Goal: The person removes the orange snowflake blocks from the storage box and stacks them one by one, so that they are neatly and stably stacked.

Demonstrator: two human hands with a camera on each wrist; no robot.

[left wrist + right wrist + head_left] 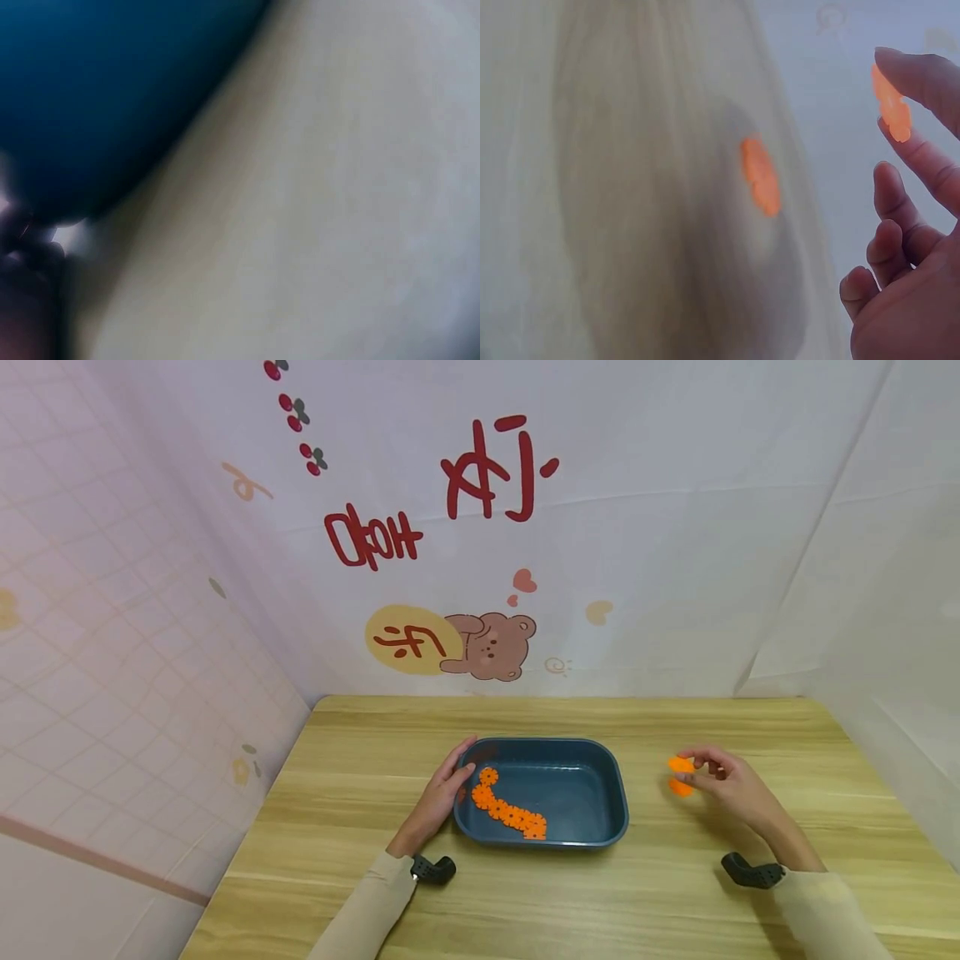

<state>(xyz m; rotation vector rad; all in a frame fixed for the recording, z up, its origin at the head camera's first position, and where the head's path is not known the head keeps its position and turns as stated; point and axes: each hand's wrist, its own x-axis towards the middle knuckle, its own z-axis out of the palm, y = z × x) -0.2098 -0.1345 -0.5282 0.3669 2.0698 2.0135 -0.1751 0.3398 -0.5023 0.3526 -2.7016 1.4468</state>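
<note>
My left hand (pixel 435 803) holds the left rim of a dark blue rectangular tray (pixel 581 797), its thumb over the edge. In the left wrist view, the tray's blurred outer wall (pixel 112 90) fills the upper left. A curving row of several orange notched snowflake discs (pixel 497 810) lies inside the tray, toward its left side. To the right of the tray, my right hand (pixel 733 787) pinches an orange snowflake disc (pixel 894 106) between thumb and index finger, raised above the table. Another orange disc (pixel 760 177) lies on the tabletop below that hand.
The tray stands on a wood-grain table (pixel 525 902). Behind the table rises a white wall covering (pixel 675 543) with a printed bear and red characters. A pale gridded panel (pixel 112 610) borders the left side. Each wrist carries a black camera mount (pixel 752 871).
</note>
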